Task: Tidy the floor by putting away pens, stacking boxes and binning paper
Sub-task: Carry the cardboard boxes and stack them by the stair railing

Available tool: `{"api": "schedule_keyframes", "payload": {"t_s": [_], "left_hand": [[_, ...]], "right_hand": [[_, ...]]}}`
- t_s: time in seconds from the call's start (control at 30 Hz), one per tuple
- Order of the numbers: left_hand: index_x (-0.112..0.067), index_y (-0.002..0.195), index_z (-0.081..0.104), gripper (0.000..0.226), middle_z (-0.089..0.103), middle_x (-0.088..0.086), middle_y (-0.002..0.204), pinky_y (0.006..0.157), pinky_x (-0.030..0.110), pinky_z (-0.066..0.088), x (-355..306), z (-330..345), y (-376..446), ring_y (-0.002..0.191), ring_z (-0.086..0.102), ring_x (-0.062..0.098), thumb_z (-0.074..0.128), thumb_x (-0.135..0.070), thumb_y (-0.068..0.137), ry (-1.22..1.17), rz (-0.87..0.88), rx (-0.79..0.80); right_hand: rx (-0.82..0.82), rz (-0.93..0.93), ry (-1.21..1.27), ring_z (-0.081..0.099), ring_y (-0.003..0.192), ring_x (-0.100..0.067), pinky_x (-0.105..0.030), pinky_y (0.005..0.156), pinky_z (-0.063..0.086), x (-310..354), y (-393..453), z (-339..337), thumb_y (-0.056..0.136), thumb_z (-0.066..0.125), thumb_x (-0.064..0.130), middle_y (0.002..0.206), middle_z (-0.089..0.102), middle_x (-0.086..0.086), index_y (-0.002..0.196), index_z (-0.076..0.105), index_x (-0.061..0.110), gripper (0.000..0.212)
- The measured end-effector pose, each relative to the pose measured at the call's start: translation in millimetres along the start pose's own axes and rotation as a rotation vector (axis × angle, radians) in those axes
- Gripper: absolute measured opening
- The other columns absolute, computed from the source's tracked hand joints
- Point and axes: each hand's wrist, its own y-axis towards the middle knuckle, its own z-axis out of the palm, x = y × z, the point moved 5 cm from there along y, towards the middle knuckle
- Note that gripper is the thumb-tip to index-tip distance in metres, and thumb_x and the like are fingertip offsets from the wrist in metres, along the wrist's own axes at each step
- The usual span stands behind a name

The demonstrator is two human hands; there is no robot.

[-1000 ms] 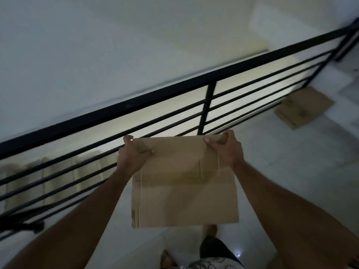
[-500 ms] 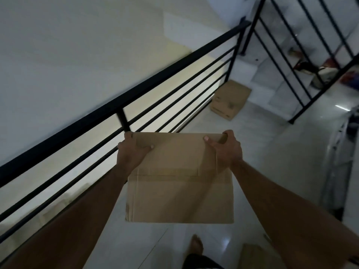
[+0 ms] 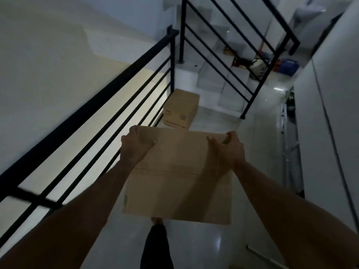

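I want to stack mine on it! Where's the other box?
The other box sits on the floor ahead, past the carried box, beside the black railing at the foot of the stairs.

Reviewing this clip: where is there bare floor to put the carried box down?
Both hands grip the carried box. Bare tile lies between the second box by the railing and the right-hand wall. The second box's top is free too. The steps are cluttered.

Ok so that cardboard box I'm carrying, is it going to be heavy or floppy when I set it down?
Probably light: the left hand and right hand hold the cardboard box up by its far edge alone. Fairly stiff, since its faces look flat, not sagging. Its flat bottom should sit steady, perhaps on the box on the floor.
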Motion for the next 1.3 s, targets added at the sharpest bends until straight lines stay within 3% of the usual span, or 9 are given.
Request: {"api": "schedule_keyframes", "payload": {"t_s": [0.33, 0.43, 0.53, 0.67, 0.73, 0.9, 1.03, 1.3], "left_hand": [[-0.006, 0.130, 0.049, 0.080, 0.058, 0.014, 0.125, 0.101, 0.044, 0.042, -110.0, 130.7, 205.1, 0.116, 0.054, 0.035, 0.087, -0.035, 0.066, 0.072, 0.242, 0.261], [-0.006, 0.133, 0.046, 0.087, 0.049, 0.016, 0.131, 0.102, 0.041, 0.040, -147.3, 176.8, 248.5, 0.121, 0.049, 0.034, 0.089, -0.035, 0.063, 0.139, 0.309, 0.329], [-0.008, 0.135, 0.043, 0.087, 0.044, 0.015, 0.135, 0.099, 0.038, 0.040, -182.7, 233.1, 288.1, 0.123, 0.045, 0.032, 0.088, -0.034, 0.064, 0.137, 0.342, 0.436], [-0.003, 0.132, 0.049, 0.080, 0.053, 0.015, 0.131, 0.100, 0.044, 0.044, -226.1, 317.4, 349.5, 0.120, 0.050, 0.031, 0.088, -0.026, 0.065, 0.063, 0.346, 0.573], [-0.004, 0.129, 0.055, 0.074, 0.058, 0.012, 0.127, 0.095, 0.038, 0.048, -242.8, 359.8, 387.8, 0.115, 0.055, 0.028, 0.088, -0.022, 0.065, 0.004, 0.318, 0.602], [-0.007, 0.138, 0.050, 0.075, 0.055, 0.012, 0.134, 0.103, 0.034, 0.045, -271.7, 458.3, 467.2, 0.121, 0.054, 0.025, 0.085, -0.021, 0.073, 0.027, 0.335, 0.723], [-0.013, 0.150, 0.032, 0.089, 0.035, 0.014, 0.149, 0.114, 0.041, 0.033, -290.7, 546.4, 520.6, 0.136, 0.038, 0.025, 0.081, -0.031, 0.078, 0.152, 0.367, 0.825], [-0.012, 0.151, 0.029, 0.088, 0.032, 0.013, 0.149, 0.115, 0.035, 0.028, -281.5, 701.9, 585.0, 0.138, 0.032, 0.024, 0.078, -0.031, 0.081, 0.257, 0.479, 0.986]], "right_hand": [[-0.230, 0.214, 0.041, 0.053, 0.090, -0.019, -0.033, 0.074, 0.048, -22.6, 165.8, -29.1, 0.068, 0.066, 0.075, 0.102, 0.052, 0.003, 0.126, 0.046, 0.017, 0.085], [-0.290, 0.300, 0.058, 0.052, 0.091, -0.020, -0.036, 0.078, 0.050, -42.5, 201.1, -41.7, 0.067, 0.066, 0.076, 0.103, 0.052, 0.002, 0.125, 0.046, 0.016, 0.086], [-0.353, 0.395, 0.083, 0.053, 0.089, -0.021, -0.031, 0.073, 0.045, -68.7, 237.6, -52.5, 0.065, 0.066, 0.078, 0.100, 0.053, 0.001, 0.122, 0.047, 0.016, 0.087], [-0.400, 0.488, 0.122, 0.058, 0.088, -0.025, -0.034, 0.071, 0.047, -108.2, 309.6, -60.5, 0.061, 0.067, 0.080, 0.096, 0.057, -0.001, 0.108, 0.050, 0.016, 0.081], [-0.384, 0.545, 0.136, 0.060, 0.092, -0.029, -0.039, 0.076, 0.052, -127.8, 356.8, -58.7, 0.062, 0.066, 0.080, 0.097, 0.059, -0.004, 0.106, 0.049, 0.016, 0.080], [-0.313, 0.657, 0.191, 0.059, 0.113, -0.036, -0.043, 0.091, 0.051, -160.6, 438.6, -35.2, 0.072, 0.061, 0.077, 0.125, 0.061, -0.014, 0.135, 0.050, 0.017, 0.088], [-0.319, 0.806, 0.335, 0.058, 0.114, -0.036, -0.049, 0.087, 0.055, -188.0, 490.7, -4.9, 0.072, 0.061, 0.076, 0.129, 0.059, -0.015, 0.135, 0.053, 0.015, 0.088], [-0.447, 1.051, 0.561, 0.059, 0.109, -0.036, -0.049, 0.084, 0.057, -252.1, 565.2, 78.7, 0.073, 0.067, 0.069, 0.128, 0.058, -0.017, 0.133, 0.052, 0.011, 0.086]]}}
